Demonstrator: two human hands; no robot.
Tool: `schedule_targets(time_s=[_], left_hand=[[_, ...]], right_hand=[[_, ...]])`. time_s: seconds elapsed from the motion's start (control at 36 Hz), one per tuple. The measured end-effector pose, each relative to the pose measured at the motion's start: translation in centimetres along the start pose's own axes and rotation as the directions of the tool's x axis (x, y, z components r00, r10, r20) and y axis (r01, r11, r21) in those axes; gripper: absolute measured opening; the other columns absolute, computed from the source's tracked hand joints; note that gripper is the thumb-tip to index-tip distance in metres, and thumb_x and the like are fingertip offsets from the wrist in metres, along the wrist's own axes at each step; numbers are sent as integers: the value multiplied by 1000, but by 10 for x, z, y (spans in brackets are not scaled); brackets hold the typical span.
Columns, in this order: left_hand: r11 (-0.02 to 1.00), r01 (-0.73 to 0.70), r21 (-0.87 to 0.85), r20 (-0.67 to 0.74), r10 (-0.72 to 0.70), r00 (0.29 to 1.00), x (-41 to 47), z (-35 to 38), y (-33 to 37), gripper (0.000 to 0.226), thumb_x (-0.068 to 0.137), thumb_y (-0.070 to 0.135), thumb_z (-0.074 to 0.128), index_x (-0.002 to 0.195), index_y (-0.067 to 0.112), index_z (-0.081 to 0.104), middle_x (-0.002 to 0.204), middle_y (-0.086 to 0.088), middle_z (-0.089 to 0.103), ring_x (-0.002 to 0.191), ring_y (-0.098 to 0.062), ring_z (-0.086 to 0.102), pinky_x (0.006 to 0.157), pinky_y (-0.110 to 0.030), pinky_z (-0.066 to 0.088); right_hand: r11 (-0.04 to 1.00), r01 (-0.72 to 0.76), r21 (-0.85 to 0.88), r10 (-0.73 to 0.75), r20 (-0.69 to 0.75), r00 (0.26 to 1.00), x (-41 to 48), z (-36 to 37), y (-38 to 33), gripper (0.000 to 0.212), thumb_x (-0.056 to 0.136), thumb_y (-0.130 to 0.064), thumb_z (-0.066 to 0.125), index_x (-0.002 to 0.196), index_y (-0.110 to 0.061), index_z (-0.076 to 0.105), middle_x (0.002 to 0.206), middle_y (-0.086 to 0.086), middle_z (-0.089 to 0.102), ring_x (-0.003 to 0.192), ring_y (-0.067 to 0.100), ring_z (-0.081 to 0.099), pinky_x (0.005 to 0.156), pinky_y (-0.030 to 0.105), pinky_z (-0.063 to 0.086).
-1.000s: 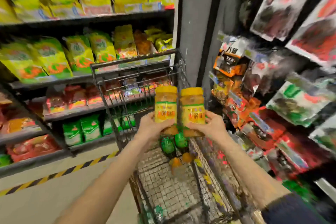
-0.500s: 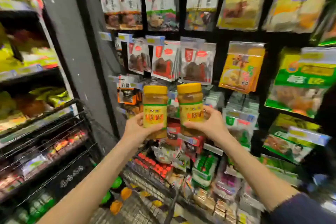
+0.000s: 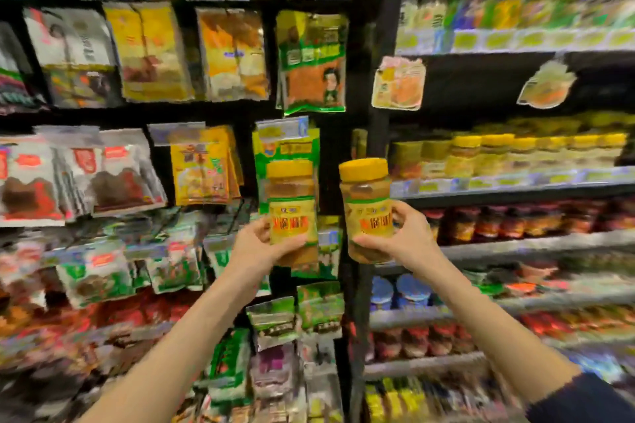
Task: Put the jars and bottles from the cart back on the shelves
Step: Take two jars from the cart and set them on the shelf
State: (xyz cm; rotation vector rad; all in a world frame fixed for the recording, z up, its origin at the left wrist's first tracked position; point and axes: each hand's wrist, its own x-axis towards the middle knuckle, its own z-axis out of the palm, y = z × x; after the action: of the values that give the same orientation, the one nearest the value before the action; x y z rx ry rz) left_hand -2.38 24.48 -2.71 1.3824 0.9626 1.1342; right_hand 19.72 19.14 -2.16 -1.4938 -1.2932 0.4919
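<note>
I hold two upright jars with yellow lids and yellow labels at chest height. My left hand (image 3: pixel 256 247) grips the left jar (image 3: pixel 292 206) around its lower half. My right hand (image 3: pixel 407 240) grips the right jar (image 3: pixel 367 203) from the right side. Both jars hang in front of a black upright post (image 3: pixel 385 27). Right of the post, a shelf (image 3: pixel 515 187) carries a row of matching yellow-lidded jars (image 3: pixel 498 154). The cart is out of view.
Left of the post, hanging snack packets (image 3: pixel 233 55) fill the rack from top to bottom. Shelves below the yellow jars hold dark red jars (image 3: pixel 515 221) and blue-lidded tubs (image 3: pixel 398 288). The top right shelf carries bottles (image 3: pixel 515 7). Two promo tags (image 3: pixel 398 82) hang there.
My view has swung right, from the cart and the left shelves to the packet rack and the jar shelves. Both hands have kept hold of their jars, now a little further apart.
</note>
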Motion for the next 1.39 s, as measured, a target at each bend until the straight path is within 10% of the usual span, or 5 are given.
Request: schedule_targets(time_s=[0.75,1.08,1.39], left_hand=[[994,-49,-102,604,101,790,58,490,4,36,70,3,77,101,14,62,100,-2,70,87,-10,67,78,-25,57],[981,-92,-169,707,185,682,123,668,-6,34,70,-2,76,94,18,62,90,4,69,70,3,68,62,-12,54],[974,-178,-143,691,227,686,184,803,5,48,68,12,81,109,17,56,108,0,65,98,-13,64,84,-27,52]], right_hand=[[974,-221,-43,141,-648,749,-30,-413,156,69,52,-26,90,111,-16,56,104,3,68,96,17,66,89,44,54],[963,-264,-54,139,-740,658,20,-530,227,67,57,-22,88,115,-15,54,107,0,64,100,17,62,86,32,51],[958,-286,-31,167,-749,641,86,-626,277,82,50,-32,90,121,-16,52,112,1,65,103,18,63,91,42,53]])
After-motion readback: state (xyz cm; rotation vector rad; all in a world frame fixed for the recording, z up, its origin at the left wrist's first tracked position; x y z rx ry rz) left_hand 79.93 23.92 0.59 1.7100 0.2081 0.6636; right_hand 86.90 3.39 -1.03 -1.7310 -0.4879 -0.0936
